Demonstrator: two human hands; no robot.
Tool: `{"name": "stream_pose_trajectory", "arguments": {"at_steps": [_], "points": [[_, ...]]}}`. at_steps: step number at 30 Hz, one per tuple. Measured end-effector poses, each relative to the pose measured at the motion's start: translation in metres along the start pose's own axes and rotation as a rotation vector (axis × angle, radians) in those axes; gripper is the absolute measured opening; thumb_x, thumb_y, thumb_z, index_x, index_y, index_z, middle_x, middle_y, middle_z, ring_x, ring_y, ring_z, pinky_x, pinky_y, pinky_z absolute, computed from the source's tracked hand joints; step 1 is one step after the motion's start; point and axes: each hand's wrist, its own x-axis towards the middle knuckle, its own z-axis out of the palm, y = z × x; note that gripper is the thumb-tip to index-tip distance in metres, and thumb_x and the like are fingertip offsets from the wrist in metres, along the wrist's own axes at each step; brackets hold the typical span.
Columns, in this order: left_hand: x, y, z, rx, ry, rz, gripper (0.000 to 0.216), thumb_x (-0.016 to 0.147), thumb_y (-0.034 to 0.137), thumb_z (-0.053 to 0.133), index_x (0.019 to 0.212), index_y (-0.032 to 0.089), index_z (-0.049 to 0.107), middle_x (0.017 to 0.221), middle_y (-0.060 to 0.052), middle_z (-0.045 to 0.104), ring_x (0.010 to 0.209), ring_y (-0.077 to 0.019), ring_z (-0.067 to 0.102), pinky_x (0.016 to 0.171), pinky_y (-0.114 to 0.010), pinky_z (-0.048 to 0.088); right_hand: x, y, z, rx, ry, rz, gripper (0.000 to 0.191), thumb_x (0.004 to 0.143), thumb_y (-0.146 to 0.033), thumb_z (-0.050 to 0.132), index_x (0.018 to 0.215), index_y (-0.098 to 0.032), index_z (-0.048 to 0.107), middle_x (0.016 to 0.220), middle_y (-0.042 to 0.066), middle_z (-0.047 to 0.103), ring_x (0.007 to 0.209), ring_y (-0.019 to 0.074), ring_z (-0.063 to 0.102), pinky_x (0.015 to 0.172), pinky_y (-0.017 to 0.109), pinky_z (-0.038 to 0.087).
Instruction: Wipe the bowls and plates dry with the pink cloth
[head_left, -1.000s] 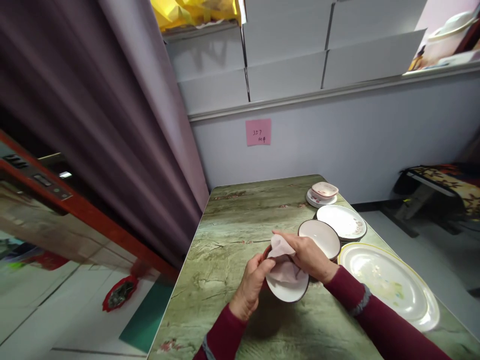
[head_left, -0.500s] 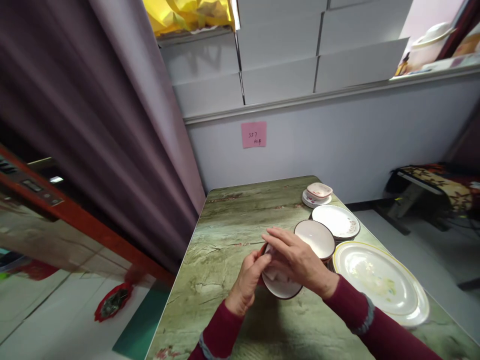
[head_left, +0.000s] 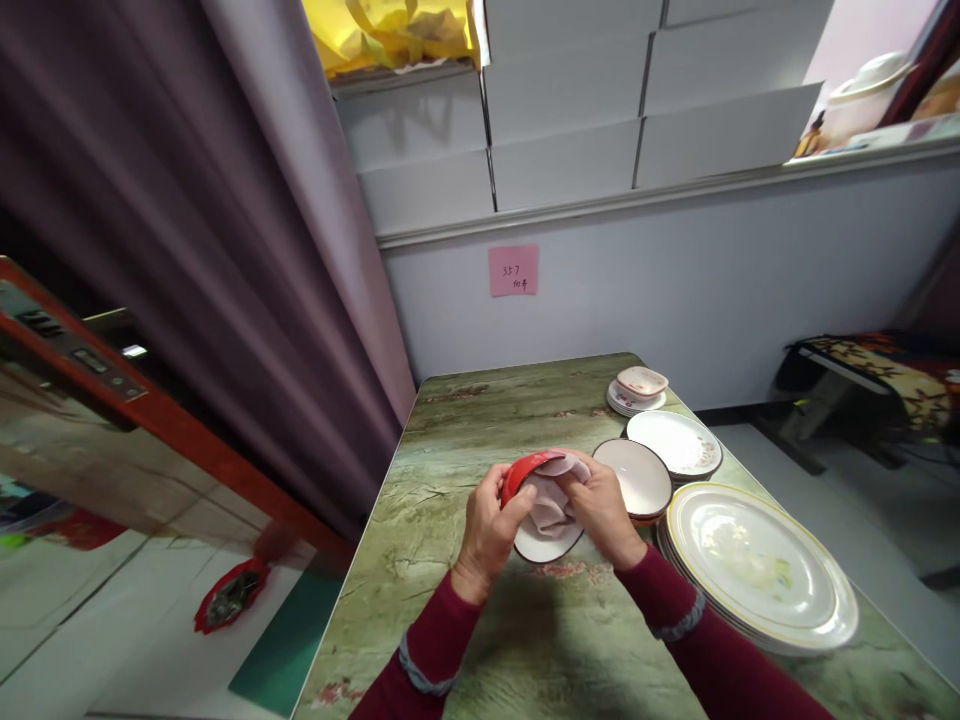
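Observation:
My left hand (head_left: 486, 530) grips the rim of a small bowl (head_left: 541, 547), red outside and white inside, tilted above the green table (head_left: 465, 450). My right hand (head_left: 600, 510) presses a pale pink cloth (head_left: 547, 500) into the bowl, fingers closed on it. Both sleeves are dark red.
Right of the bowl sit a white bowl (head_left: 634, 478), a flowered plate (head_left: 675, 443), a stack of large yellow-rimmed plates (head_left: 757, 565) and small dishes (head_left: 637, 388) at the far edge. A purple curtain (head_left: 262, 250) hangs on the left. A pink note (head_left: 514, 270) sticks to the wall.
The bowl has been tilted up, so its red outside shows. My right hand has moved the cloth round inside it and both hands sit a little closer together.

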Motion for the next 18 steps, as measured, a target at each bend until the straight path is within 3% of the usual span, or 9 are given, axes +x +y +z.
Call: {"name": "stream_pose_trajectory", "arguments": {"at_steps": [3,5,9,12,15,18], "points": [[-0.001,0.004,0.004,0.046,0.057,0.099,0.039,0.082,0.046,0.063,0.106,0.015,0.063,0.085,-0.003,0.066,0.076,-0.0191,0.06,0.07,-0.028,0.046,-0.01,0.002,0.014,0.181,0.149,0.123,0.039,0.075,-0.051,0.073,0.093,-0.016,0.072,0.086,0.008,0.076,0.079,0.0233,0.067,0.069,0.032,0.053],[-0.002,0.004,0.008,0.072,0.114,0.171,0.041,0.082,0.045,0.061,0.111,0.016,0.061,0.089,-0.004,0.067,0.078,-0.0202,0.062,0.073,-0.03,0.048,-0.017,0.0,0.023,0.341,0.175,0.202,0.044,0.071,-0.053,0.077,0.093,-0.016,0.071,0.086,0.007,0.075,0.076,0.0227,0.067,0.067,0.032,0.053],[-0.004,-0.005,0.013,0.129,0.243,0.365,0.051,0.081,0.048,0.06,0.121,0.017,0.055,0.105,-0.008,0.068,0.092,-0.0256,0.065,0.084,-0.036,0.05,-0.031,-0.008,0.039,0.584,-0.01,0.331,0.047,0.072,-0.052,0.078,0.102,-0.017,0.069,0.088,0.007,0.075,0.073,0.0211,0.068,0.061,0.029,0.053],[-0.002,-0.018,0.014,0.131,0.254,0.476,0.06,0.082,0.055,0.055,0.129,0.017,0.05,0.111,-0.01,0.067,0.1,-0.0294,0.066,0.089,-0.04,0.051,-0.037,-0.01,0.045,0.664,-0.189,0.433,0.04,0.075,-0.048,0.076,0.099,-0.017,0.068,0.086,0.007,0.074,0.071,0.0201,0.068,0.06,0.028,0.053],[0.0,-0.031,0.011,0.182,0.194,0.474,0.061,0.089,0.054,0.048,0.136,0.016,0.045,0.126,-0.015,0.063,0.115,-0.0317,0.062,0.097,-0.044,0.049,-0.031,-0.007,0.035,0.555,-0.061,0.312,0.038,0.077,-0.046,0.073,0.101,-0.017,0.068,0.089,0.007,0.075,0.077,0.0212,0.069,0.065,0.03,0.055],[-0.001,-0.041,0.006,0.267,0.154,0.373,0.059,0.091,0.047,0.054,0.14,0.016,0.041,0.133,-0.018,0.061,0.119,-0.0295,0.061,0.099,-0.043,0.049,-0.015,-0.004,0.01,0.159,0.142,0.03,0.034,0.079,-0.043,0.067,0.1,-0.016,0.07,0.092,0.008,0.075,0.084,0.0244,0.069,0.072,0.033,0.055]]}}
